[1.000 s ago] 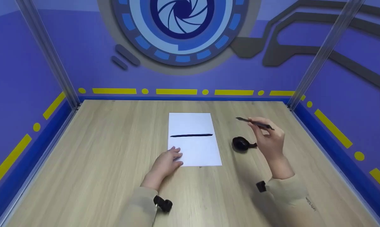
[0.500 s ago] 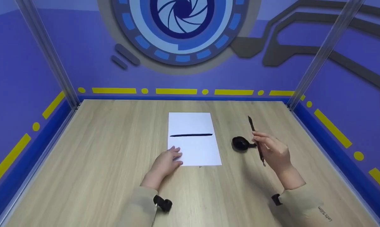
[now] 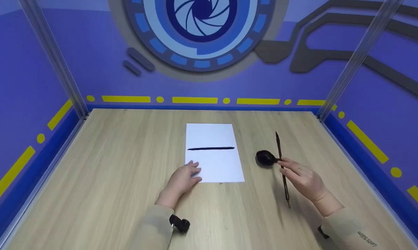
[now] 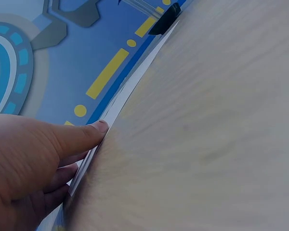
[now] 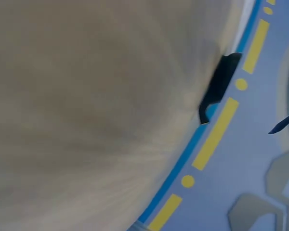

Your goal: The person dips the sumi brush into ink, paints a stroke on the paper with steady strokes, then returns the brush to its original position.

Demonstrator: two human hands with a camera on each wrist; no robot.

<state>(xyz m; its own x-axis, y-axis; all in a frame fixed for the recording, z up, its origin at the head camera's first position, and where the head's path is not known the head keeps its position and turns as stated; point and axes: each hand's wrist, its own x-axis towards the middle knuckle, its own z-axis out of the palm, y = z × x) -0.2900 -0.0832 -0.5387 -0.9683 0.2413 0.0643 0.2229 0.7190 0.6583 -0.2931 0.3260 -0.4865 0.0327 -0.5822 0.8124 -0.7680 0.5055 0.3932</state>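
Note:
My left hand [image 3: 181, 180] rests on the lower left corner of a white paper sheet [image 3: 215, 166], fingers relaxed over its edge. In the left wrist view, the thumb and fingers touch the sheet [image 4: 127, 89]. One black brush stroke [image 3: 210, 148] runs across the paper. To the right stands a small black ink dish [image 3: 265, 158] with a short handle. My right hand [image 3: 304, 178] pinches a dark writing brush [image 3: 285, 184] near its middle, bristles pointing away, fingertips right by the dish handle. In the right wrist view only the brush tip [image 5: 283, 125] shows; the hand is outside it.
The pale wooden table [image 3: 118, 166] is enclosed by blue panels with yellow dashes [image 3: 195, 100] at the back and sides. Metal corner posts [image 3: 361, 52] rise at the back. A black wrist device [image 3: 179, 224] sits on the left sleeve.
The right hand has moved nearer and turned the brush from pointing left to pointing away, its fingers now beside the ink dish handle. The left hand has stayed on the paper.

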